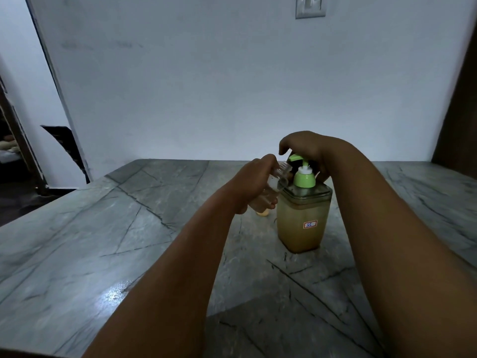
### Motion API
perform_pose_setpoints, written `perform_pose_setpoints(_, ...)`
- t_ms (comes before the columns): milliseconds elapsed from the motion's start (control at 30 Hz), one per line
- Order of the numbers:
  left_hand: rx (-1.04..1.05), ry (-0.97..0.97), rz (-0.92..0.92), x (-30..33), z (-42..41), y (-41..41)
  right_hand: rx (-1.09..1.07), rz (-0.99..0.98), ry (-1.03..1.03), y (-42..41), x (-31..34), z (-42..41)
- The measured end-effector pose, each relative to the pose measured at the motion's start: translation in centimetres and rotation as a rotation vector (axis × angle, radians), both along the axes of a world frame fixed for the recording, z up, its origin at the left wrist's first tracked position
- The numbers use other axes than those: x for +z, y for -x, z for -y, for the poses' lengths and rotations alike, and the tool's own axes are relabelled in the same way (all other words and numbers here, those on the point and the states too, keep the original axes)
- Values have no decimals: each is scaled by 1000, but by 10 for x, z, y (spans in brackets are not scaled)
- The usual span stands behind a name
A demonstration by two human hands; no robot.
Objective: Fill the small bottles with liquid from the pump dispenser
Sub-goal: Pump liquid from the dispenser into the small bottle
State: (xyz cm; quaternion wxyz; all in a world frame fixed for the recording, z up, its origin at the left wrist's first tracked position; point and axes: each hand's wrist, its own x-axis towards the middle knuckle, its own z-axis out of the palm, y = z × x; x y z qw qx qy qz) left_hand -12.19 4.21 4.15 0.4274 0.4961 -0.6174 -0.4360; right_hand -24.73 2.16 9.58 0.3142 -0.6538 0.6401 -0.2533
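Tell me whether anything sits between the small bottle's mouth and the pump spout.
Nothing visible does. The left hand grips the small bottle, tilted, its open mouth up by the green pump spout. The right hand rests on the pump head from above, not between them.
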Motion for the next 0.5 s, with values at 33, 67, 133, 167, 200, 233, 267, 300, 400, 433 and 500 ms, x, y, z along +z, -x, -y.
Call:
perform_pose_setpoints(33,0,2,1,0,0,0,8,-29,3,0,0,0)
perform_pose_setpoints(67,-2,2,1,0,1,0,18,-61,4,0,0,1)
perform_pose_setpoints(133,-4,6,-4,0,1,0,27,-106,7,-2,-1,1)
perform_pose_setpoints(167,-1,10,-3,-1,1,0,27,-125,12,-2,-1,2)
perform_pose_setpoints(200,0,14,0,-1,2,0,27,-146,17,-3,-2,2)
perform_pose_setpoints(233,0,17,5,-1,2,0,28,-166,21,-3,-3,2)
perform_pose_setpoints(267,1,14,12,-2,2,0,27,-179,22,-4,-3,3)
perform_pose_setpoints(300,3,7,22,-2,2,0,28,-182,22,-4,-4,3)
perform_pose_setpoints(400,2,-1,19,-2,2,-1,22,-119,15,-2,-4,4)
perform_pose_setpoints(433,1,-2,15,-1,2,-1,15,-64,3,0,-3,5)
perform_pose_setpoints(500,1,-12,11,-1,1,-1,-5,52,-16,3,-1,7)
